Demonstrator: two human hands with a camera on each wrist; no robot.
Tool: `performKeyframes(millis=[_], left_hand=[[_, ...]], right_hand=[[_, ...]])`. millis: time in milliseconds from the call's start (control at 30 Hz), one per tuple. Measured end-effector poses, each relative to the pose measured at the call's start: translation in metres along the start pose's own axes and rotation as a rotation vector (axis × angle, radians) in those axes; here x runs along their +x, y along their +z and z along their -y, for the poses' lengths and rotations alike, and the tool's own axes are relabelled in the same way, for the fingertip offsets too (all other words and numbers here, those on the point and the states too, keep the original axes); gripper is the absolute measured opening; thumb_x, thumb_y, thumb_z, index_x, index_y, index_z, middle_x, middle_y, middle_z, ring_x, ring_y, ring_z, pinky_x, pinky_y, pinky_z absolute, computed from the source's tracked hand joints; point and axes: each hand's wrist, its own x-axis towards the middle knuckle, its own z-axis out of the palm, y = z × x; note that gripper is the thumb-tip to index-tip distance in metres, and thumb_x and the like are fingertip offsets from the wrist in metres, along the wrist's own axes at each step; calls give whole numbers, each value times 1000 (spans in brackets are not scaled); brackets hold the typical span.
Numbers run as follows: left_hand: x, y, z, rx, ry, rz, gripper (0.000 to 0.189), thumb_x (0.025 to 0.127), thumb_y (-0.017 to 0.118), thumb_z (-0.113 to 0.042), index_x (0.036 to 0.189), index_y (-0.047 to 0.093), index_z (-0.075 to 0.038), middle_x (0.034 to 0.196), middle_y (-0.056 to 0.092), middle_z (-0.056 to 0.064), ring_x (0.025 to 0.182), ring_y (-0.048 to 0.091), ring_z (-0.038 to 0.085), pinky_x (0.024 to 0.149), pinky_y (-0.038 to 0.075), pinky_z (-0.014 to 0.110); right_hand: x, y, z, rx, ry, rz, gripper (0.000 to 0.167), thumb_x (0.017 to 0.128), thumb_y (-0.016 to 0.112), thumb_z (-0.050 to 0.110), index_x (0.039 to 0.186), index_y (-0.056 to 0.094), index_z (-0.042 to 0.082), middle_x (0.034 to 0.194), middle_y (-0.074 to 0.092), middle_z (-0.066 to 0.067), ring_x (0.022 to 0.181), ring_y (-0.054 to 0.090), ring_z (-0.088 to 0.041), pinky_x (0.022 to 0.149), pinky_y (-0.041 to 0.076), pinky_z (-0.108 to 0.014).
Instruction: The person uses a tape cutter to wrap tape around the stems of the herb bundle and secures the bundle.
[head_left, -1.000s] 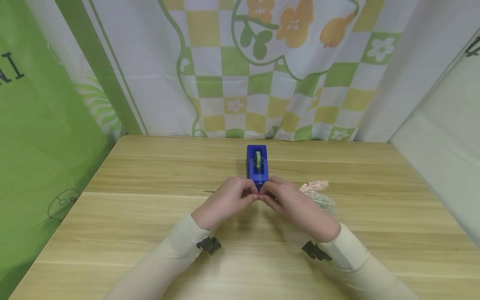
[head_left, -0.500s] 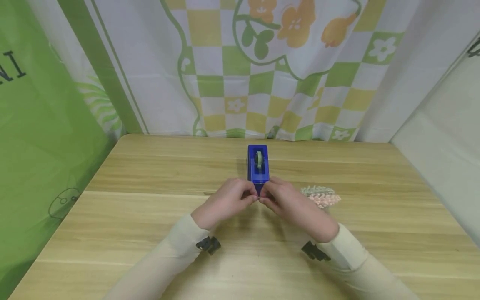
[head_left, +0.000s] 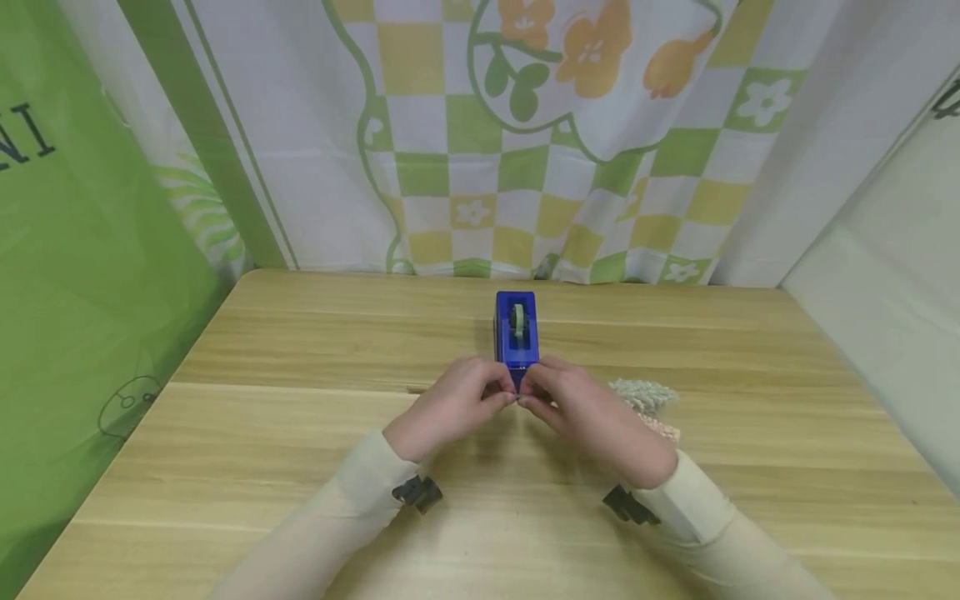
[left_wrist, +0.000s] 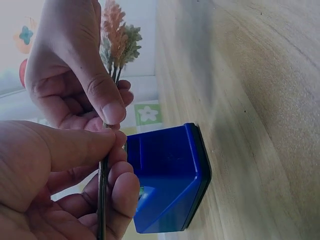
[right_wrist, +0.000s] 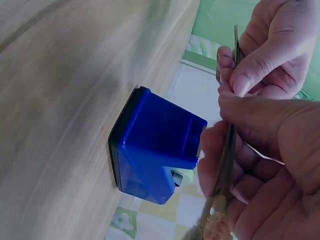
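Note:
A small bunch of flower stems [left_wrist: 102, 200] with fluffy pink and pale green heads [head_left: 643, 395] lies crosswise between both hands. My left hand [head_left: 456, 402] pinches the stems, whose bare ends [head_left: 416, 389] stick out at its left. My right hand [head_left: 588, 417] pinches them nearer the flower heads, fingertips almost touching the left ones. In the head view the right hand and wrist partly hide the pink head [right_wrist: 218, 226]. Just beyond the fingertips stands a blue tape dispenser [head_left: 517, 354] with a tape roll [head_left: 518, 320] in it. Whether tape is on the stems is too small to tell.
The wooden table [head_left: 315, 342] carries the dispenser near its back middle. A checked, flowered curtain [head_left: 472, 183] hangs behind the back edge. Green cloth [head_left: 97, 275] hangs at the left, whitish cloth [head_left: 892, 275] at the right.
The flower bunch has turned about its stems: the pink head has gone from above the green to below it. Both hands stay almost in place, still pinching the stems.

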Motion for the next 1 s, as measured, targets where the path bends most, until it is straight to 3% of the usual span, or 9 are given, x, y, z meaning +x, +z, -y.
performKeyframes(millis=[133,233,400,500,733,1000], left_hand=[[-2,1,3,-14,-9,6,8,98,69,-6,91,73,-5,90,73,6,79,60,11,74,53,22],[-3,1,7,-37,-17,11,9,99,68,-6,93,73,-4,90,72,6,80,60,12,75,53,24],[-6,3,15,-64,-34,30,8,98,69,-5,94,75,-2,90,72,6,79,60,12,74,53,23],[-6,5,18,-57,-43,60,7,96,70,-3,94,77,-1,90,74,8,80,60,12,75,53,23],[-6,15,23,-22,-72,145,9,92,68,2,94,76,-2,89,73,8,77,58,13,71,52,25],[-8,25,27,16,-96,169,5,90,71,0,88,73,-5,91,72,7,77,59,14,73,53,28]], right_hand=[[-5,-3,0,-38,44,5,6,97,75,19,98,71,15,95,70,6,84,64,-6,75,59,-26],[-8,-5,-2,-75,51,1,4,97,75,17,98,71,15,90,70,6,78,61,-5,72,56,-26],[-9,-5,-9,-92,-17,5,7,95,75,11,89,72,14,82,69,6,72,58,-3,69,55,-23],[-8,-2,-13,-88,-58,38,7,95,75,10,89,74,14,82,71,6,74,61,-3,71,57,-24],[-10,7,-19,-82,-45,158,10,98,70,13,89,72,16,82,70,9,73,59,-1,72,56,-22],[-9,16,-20,-54,-40,222,17,98,67,11,82,69,17,75,64,11,66,52,0,67,52,-20]])
